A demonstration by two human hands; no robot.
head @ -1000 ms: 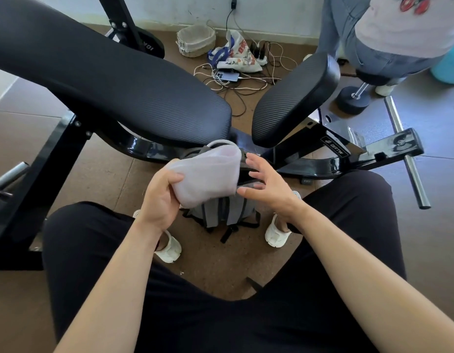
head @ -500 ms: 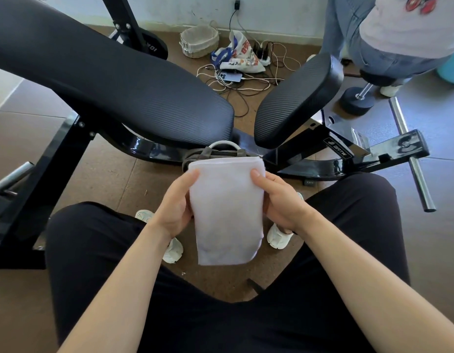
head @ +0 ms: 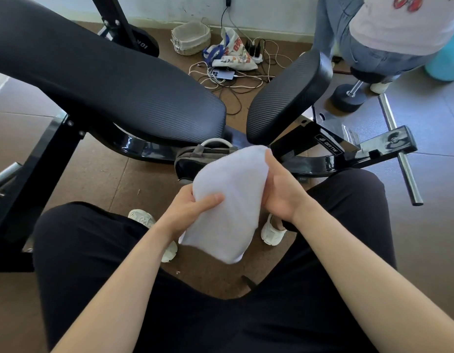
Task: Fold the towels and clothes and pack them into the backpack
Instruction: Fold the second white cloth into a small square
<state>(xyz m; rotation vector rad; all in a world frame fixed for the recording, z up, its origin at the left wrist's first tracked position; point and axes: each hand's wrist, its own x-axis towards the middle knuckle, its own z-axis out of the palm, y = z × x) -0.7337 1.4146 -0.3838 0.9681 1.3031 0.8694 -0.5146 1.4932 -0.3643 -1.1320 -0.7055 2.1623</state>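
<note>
A folded white towel (head: 231, 200) is being held in the air between the knees, above the floor (head: 113, 179) and just in front of the grey backpack (head: 195, 155), which is lying on the floor under the frame of the weight bench (head: 134, 93). The towel's lower left side is being gripped by the left hand (head: 189, 210), with the thumb laid across the front and the fingers curled behind. The upper right edge is being gripped by the right hand (head: 282, 194), with the thumb running up along the fold. Judging from this, the towel is being readied for packing. The step would be done well if the layers are being pinched firmly on both sides so the fold is not being lost, if the narrow end is being led into the mouth first, and if the bundle is being pushed flat against one wall so that room is being left for the clothes. Most of the backpack is being covered by the towel, so how wide it is open cannot be told, nor whether anything is already inside. The fingers behind the cloth are being hidden too. No other towels or clothes are being shown, and a second person (head: 389, 34) is being cut off by the top right corner.
</note>
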